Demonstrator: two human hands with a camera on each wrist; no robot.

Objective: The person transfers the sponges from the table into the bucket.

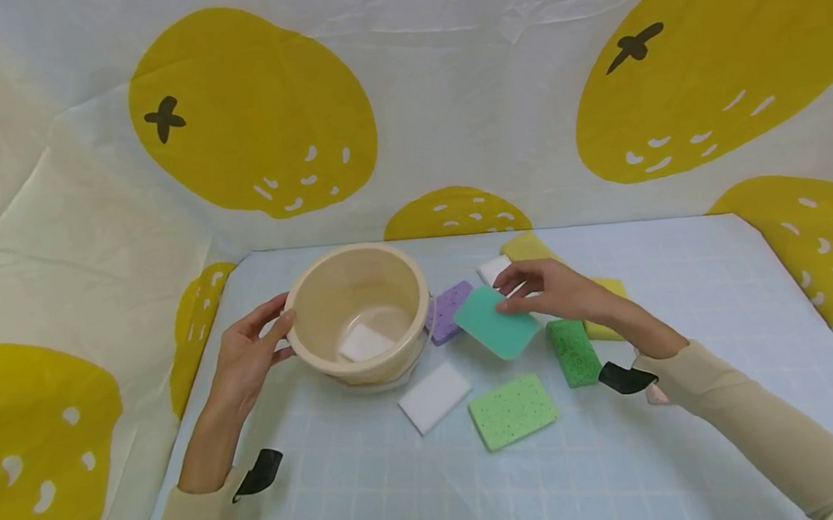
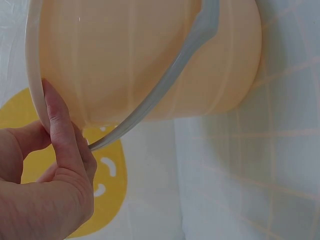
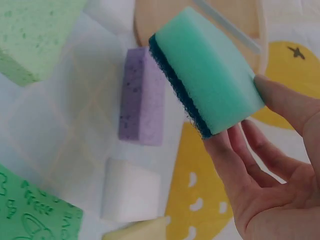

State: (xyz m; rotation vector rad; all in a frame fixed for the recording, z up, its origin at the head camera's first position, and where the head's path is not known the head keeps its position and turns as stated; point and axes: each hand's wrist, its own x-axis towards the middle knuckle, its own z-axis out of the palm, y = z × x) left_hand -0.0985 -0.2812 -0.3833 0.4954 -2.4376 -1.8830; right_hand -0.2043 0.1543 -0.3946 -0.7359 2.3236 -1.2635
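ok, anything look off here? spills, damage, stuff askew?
Nothing stands out. The left hand holds the bucket, which has a white block inside; the right hand pinches a teal sponge. Other sponges lie loose at mixed angles. No spill or damage shows.

White backdrop [image 1: 459, 80] (2 printed yellow fruits [image 1: 253, 125] bear dark stems [image 1: 164, 118]); pale blue gridded tablecloth [image 1: 378, 490] below.

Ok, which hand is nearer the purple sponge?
Right. The right hand is just right of the purple sponge; the left hand is farther off, across the bucket, gripping its rim.
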